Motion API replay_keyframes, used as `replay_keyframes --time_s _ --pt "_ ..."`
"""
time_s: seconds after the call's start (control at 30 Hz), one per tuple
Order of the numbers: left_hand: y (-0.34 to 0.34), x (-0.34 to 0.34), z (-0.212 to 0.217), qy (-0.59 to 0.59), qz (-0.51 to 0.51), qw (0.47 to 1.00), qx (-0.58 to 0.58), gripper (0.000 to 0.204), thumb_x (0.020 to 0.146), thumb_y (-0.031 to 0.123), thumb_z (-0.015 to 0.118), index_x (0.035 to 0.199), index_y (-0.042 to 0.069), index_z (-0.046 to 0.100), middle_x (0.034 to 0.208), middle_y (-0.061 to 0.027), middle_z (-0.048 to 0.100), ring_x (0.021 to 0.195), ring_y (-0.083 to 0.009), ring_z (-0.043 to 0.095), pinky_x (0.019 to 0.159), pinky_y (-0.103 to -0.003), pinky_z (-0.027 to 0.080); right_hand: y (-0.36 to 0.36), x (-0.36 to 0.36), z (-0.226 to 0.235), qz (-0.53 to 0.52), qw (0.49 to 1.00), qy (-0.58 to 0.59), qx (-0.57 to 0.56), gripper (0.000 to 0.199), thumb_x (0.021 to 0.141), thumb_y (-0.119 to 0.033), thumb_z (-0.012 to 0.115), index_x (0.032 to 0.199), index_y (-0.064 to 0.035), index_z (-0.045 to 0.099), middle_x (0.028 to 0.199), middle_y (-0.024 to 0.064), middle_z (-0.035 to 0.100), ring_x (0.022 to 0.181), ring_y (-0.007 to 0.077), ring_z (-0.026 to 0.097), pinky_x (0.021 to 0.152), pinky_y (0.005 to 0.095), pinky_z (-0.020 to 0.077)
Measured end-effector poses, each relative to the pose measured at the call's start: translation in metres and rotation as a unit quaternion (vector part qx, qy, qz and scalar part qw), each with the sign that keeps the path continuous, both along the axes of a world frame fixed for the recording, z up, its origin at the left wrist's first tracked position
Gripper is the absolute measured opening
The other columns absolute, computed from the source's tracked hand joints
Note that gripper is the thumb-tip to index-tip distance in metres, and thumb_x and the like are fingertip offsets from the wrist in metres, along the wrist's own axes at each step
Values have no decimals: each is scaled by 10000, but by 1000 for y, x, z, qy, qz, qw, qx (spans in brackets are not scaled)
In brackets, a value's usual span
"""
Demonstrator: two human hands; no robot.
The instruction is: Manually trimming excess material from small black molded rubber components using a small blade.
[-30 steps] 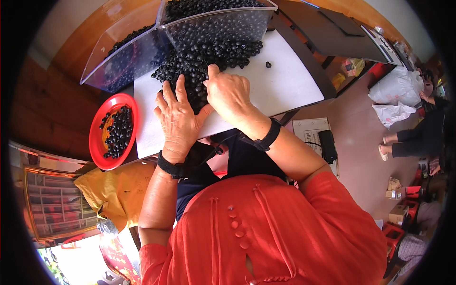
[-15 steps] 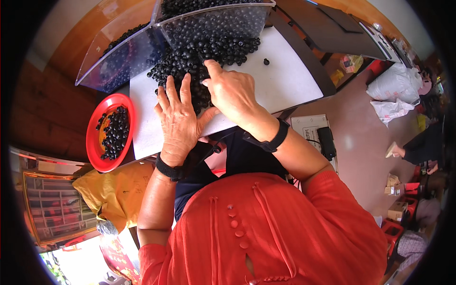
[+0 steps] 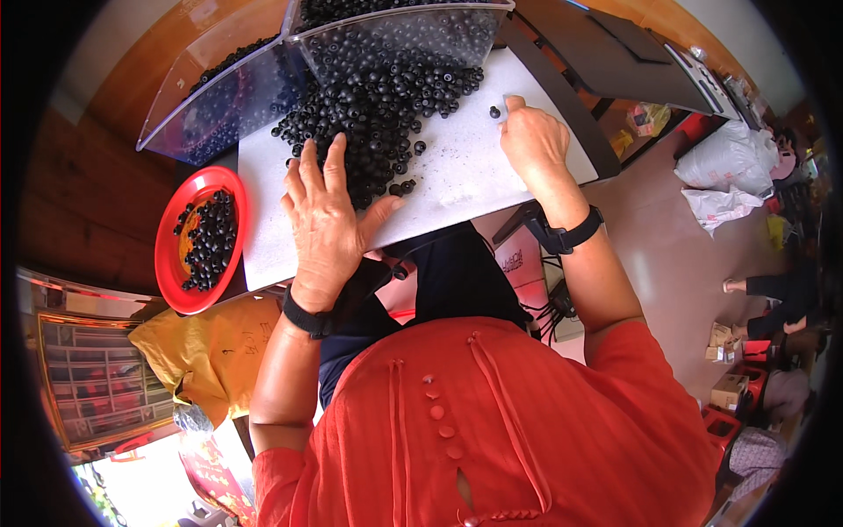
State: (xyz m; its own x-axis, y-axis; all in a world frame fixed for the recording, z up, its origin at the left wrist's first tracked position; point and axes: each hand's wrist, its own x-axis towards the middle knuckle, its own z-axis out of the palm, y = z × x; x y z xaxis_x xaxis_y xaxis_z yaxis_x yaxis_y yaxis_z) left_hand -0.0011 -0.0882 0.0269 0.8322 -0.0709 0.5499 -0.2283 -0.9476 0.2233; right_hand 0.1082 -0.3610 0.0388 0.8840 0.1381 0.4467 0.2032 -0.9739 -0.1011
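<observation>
Small round black pieces point(image 3: 378, 123), some with a visible hole, lie heaped on a white board point(image 3: 474, 171). My left hand point(image 3: 325, 220) is open at the near left of the heap, fingers spread against the pieces and thumb stretched to the right. On the right part of the board is my right hand point(image 3: 536, 145), its fingers curled in; whether they hold anything is hidden. A single loose black piece point(image 3: 494, 112) sits just left of its fingertips. A few pieces lie singly along the heap's right side, between the two hands.
Behind the heap stands a clear plastic bin point(image 3: 399, 26) full of black pieces, with another clear bin point(image 3: 206, 114) to its left. A red plate point(image 3: 167, 259) of black pieces is at the board's left. White sacks point(image 3: 724, 158) lie on the floor at right.
My right hand has left the heap and moved right across the board to the loose piece. The heap's near right side is now uncovered. My left hand stays nearly in place.
</observation>
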Motion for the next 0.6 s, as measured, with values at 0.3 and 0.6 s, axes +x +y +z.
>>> replay_keyframes --time_s 0.3,0.6 --pt "24 -35 -4 -44 -20 995 -84 734 769 277 890 1382 45 561 1326 -218 545 1190 -404 509 1007 -504 449 35 -24 -4 116 992 -15 45 171 843 -22 601 989 46 659 723 197 707 701 376 723 645 490 548" --pt "15 -42 -12 -65 -27 990 -125 312 759 114 854 984 20 659 983 -132 597 965 -336 556 831 -444 472 86 -44 -5 111 990 35 77 361 851 -133 735 1192 -23 689 713 158 710 685 343 715 658 462 545"
